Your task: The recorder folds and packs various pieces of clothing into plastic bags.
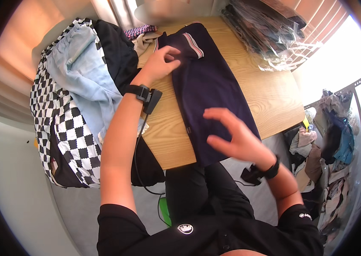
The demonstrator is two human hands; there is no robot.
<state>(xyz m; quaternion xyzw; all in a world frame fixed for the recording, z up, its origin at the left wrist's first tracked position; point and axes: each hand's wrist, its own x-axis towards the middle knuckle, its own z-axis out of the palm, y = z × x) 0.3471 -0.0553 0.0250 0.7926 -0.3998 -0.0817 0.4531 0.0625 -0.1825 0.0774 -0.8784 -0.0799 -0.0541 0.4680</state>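
Note:
A dark navy garment [214,89], folded into a long strip, lies on the wooden table [270,100] and reaches its near edge. Red-and-white striped trim [193,45] crosses its far end. My left hand [162,64] is at that far end, beside the trim, with fingers loosely curled and a gap between thumb and forefinger. Whether its fingertips touch the cloth is hard to tell. Over the near part of the garment is my right hand [236,136], thumb and fingers spread, holding nothing.
Left of the table is a heap of clothes: a checkered black-and-white cloth [76,134], a light blue garment [82,68] and a black one [114,49]. Clear-bagged garments [270,32] are stacked at the far right. More clothes [312,158] fill a rack on the right.

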